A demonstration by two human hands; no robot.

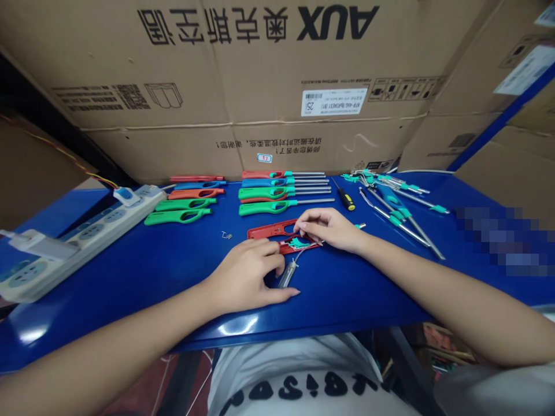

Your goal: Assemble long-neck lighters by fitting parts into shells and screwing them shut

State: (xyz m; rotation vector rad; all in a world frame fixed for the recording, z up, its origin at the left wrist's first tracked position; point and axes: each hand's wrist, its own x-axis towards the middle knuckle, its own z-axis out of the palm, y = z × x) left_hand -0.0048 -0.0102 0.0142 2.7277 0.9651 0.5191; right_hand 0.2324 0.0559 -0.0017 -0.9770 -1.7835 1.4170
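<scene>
A red lighter handle lies in two halves on the blue table, its empty-looking far half (265,230) beside the near half (286,249). In the near half sit a turquoise trigger piece (297,242) and thin wires. A small clear cylinder (287,275) hangs from the wires on my side. My left hand (249,268) has its fingers curled on the near half's left end, its thumb stretched out past the cylinder. Over the right end of the halves, my right hand (332,229) is closed in a pinch; its fingers hide what they hold. A metal tube tip (362,226) shows beyond it.
Several closed handles (177,216) and assembled lighters (264,207) line the back. A screwdriver (346,198) and a pile of metal tubes with turquoise parts (401,211) lie right. Small metal pieces (226,234) and a power strip (93,237) are left. Cardboard (208,133) walls the back.
</scene>
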